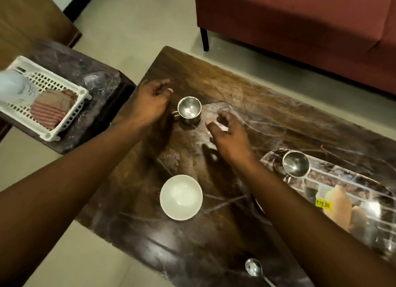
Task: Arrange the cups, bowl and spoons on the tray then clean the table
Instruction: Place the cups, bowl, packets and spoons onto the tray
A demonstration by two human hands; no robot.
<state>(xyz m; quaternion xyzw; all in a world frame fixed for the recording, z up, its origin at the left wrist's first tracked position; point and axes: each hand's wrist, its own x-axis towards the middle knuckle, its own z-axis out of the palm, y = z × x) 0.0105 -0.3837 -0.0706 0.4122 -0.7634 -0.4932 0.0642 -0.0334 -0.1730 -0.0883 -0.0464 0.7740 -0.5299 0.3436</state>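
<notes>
A white basket [70,115] with a folded cloth [50,111] stands on a side table left of the bench [267,119]. The tray [360,192] at the right end carries one steel cup [296,163]. The bowl [181,197] and a spoon [254,268] lie by the near edge. A second cup [189,110] stands near the far left corner. The left hand [153,102] and the right hand [229,136], half open with loosely curled fingers, hold nothing and are just beside it, one on each side.

Head cam, steep fwd-down onto table [235,89], close.
</notes>
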